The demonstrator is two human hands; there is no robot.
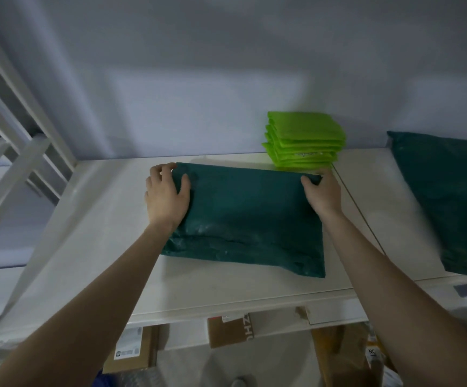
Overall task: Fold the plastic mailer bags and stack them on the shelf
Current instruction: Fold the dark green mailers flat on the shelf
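A dark teal plastic mailer bag point(249, 219), folded into a wide rectangle, lies on the white shelf point(109, 233). My left hand point(166, 194) grips its far left corner, thumb on top and fingers curled over the edge. My right hand point(323, 194) pinches the far right corner the same way. Behind it against the wall stands a stack of folded bright green mailer bags point(305, 141). Another dark teal bag pile point(447, 199) lies on the shelf at the right.
White shelf uprights and rails point(17, 152) rise at the left. A grey wall point(226, 79) closes the back. Below the shelf's front edge sit cardboard boxes point(134, 347) and packages point(352, 353).
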